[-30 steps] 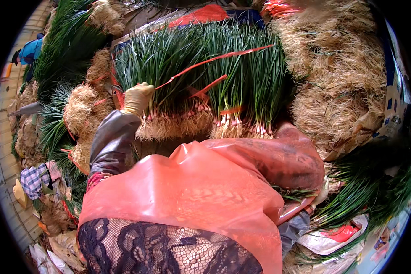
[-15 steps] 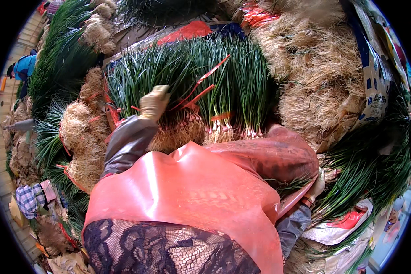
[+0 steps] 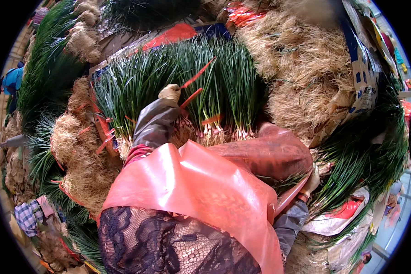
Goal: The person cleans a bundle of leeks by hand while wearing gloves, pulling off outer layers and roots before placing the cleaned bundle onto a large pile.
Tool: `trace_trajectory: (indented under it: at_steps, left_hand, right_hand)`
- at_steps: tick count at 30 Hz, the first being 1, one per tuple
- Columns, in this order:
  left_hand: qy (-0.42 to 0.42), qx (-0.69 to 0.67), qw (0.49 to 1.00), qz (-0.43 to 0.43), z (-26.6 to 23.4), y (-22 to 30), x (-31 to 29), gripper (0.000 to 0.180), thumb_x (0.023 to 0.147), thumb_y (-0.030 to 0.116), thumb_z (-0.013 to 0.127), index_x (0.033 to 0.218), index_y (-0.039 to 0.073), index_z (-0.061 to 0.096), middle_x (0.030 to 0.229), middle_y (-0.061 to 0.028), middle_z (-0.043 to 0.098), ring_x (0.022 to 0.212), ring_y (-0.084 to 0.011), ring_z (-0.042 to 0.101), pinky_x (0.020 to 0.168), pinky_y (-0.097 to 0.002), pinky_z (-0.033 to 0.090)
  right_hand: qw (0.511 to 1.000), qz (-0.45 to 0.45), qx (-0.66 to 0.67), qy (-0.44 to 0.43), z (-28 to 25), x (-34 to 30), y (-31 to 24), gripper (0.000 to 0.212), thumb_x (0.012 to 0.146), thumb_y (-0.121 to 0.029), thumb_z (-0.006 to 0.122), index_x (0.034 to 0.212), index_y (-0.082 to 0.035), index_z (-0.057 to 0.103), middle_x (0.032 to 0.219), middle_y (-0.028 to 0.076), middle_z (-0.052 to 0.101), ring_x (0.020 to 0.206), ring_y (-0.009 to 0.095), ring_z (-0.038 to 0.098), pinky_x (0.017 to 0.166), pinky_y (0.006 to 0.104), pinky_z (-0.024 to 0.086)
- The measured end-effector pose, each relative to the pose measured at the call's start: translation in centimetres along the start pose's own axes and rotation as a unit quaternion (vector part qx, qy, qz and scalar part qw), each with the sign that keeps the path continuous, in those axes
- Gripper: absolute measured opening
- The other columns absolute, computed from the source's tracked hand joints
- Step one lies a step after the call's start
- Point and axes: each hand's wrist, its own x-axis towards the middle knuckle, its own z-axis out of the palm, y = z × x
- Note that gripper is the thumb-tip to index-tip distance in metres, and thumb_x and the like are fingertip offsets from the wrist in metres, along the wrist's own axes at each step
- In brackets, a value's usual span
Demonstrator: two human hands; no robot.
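Here, just above mid-frame, the left hand [image 3: 170,92], fingers curled, pinches a red ribbon [image 3: 198,72] over the onions [image 3: 235,86] at upper centre; right of centre, the right hand [image 3: 313,179] is beside roots [image 3: 325,168], its grip impossible to tell.

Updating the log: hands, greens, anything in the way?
Left hand closed on red ribbon. Right hand at loose stalks, grip unclear. Greens side by side, roots toward apron. Left sleeve covers some roots.
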Motion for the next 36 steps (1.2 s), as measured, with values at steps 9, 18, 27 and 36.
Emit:
trace_trajectory:
  at_steps: [9,18,27,36]
  left_hand:
    - [-0.274,-0.449,0.850,0.034,-18.8,5.3,-8.7,0.021,0.087,0.019,0.061,0.101,0.002,0.062,0.068,-0.0057,0.064,0.040,-0.0108,0.053,0.036,-0.0239,0.040]
    - [-0.483,-0.149,0.820,0.267,-28.5,17.0,-18.7,0.020,0.084,0.022,0.067,0.095,0.005,0.069,0.062,-0.0017,0.059,0.047,-0.0074,0.051,0.043,-0.0240,0.040]
    - [-0.258,-0.015,0.956,0.136,-32.6,2.7,-15.2,0.018,0.081,0.023,0.070,0.089,0.006,0.071,0.064,-0.0020,0.062,0.052,-0.0091,0.054,0.050,-0.0262,0.044]
    - [0.066,0.271,0.944,0.177,-15.8,-14.6,-12.4,0.021,0.085,0.034,0.056,0.078,0.017,0.065,0.082,-0.0061,0.062,0.070,-0.0295,0.064,0.059,-0.0439,0.050]
  right_hand:
    - [0.986,-0.082,-0.133,-0.051,2.1,0.2,-7.0,0.035,0.092,-0.011,0.054,0.123,0.003,0.052,0.117,0.011,0.058,0.108,0.021,0.056,0.094,0.0309,0.043]
    - [0.564,-0.559,-0.418,-0.441,29.7,-14.5,-5.5,0.064,0.079,-0.022,0.062,0.137,-0.008,0.038,0.094,0.009,0.059,0.091,0.023,0.057,0.095,0.0411,0.039]
    - [0.455,-0.629,-0.494,-0.391,29.6,-11.4,-1.0,0.037,0.084,-0.012,0.056,0.122,-0.012,0.056,0.069,0.003,0.052,0.068,0.019,0.055,0.094,0.0356,0.038]
    - [0.444,-0.571,-0.600,-0.342,33.4,-12.4,4.5,0.054,0.084,-0.034,0.053,0.131,-0.008,0.047,0.128,0.008,0.053,0.122,0.029,0.045,0.108,0.0546,0.021]
